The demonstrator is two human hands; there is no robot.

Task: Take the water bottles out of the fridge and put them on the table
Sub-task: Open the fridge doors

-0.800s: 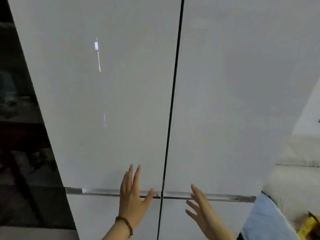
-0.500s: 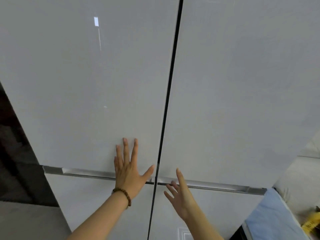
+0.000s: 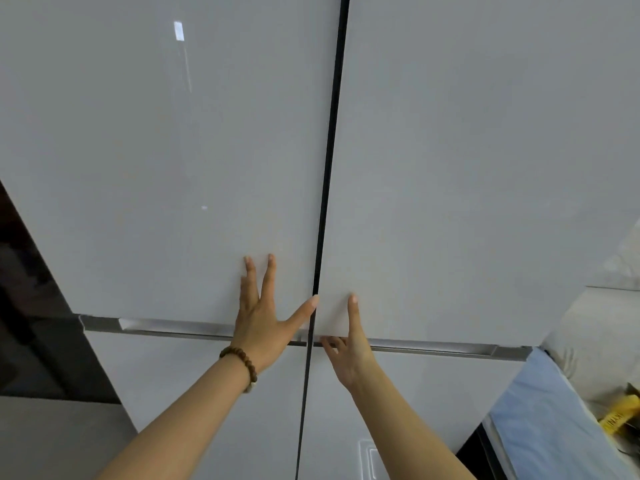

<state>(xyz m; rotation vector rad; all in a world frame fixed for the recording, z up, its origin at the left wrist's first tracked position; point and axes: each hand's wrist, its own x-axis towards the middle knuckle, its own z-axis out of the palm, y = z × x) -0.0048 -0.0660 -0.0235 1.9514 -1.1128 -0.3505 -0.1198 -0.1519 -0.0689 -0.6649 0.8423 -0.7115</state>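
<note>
Fridge (image 3: 194,375) doors closed, blocking the inside; bottles not visible. Left hand (image 3: 259,323) flat, fingers spread, on left door (image 3: 156,168). Right hand (image 3: 349,348) fingers hooked under right door (image 3: 485,168) edge. Blue cloth (image 3: 554,427) bottom right.

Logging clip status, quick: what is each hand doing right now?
Left hand: open, flat on the upper left door.
Right hand: grips the bottom edge of the upper right door, thumb in front.

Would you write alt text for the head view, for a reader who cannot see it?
Two hands meet a closed white fridge: the left hand lies flat, fingers spread, on the left door, while the right hand curls its fingers into the handle groove under the right door, one digit straight up on it. A beaded bracelet circles the left wrist.
</note>
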